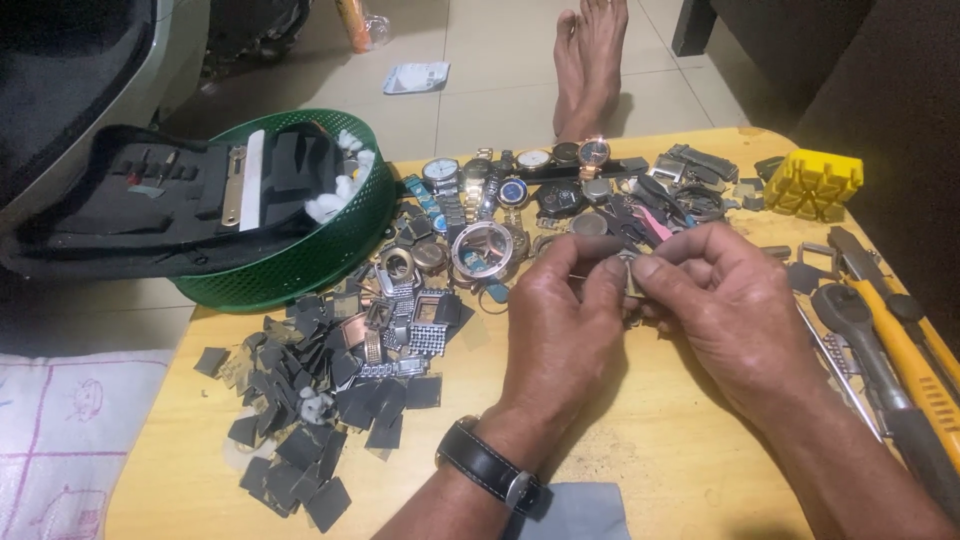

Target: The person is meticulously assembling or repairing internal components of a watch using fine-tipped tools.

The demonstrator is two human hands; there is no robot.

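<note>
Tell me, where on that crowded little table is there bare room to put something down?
Bare wood shows along the near edge of the table, between the pile of dark square pieces and the tools at right, under the forearms. The far half is packed with watches.

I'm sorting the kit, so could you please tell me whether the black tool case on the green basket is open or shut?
Open: the black tool case lies spread flat across the green basket, with tools showing inside.

free: we see bare table (660, 450) near us | blocked: dark scraps (300, 400) left, watches (500, 190) ahead, tools (880, 340) right
</note>
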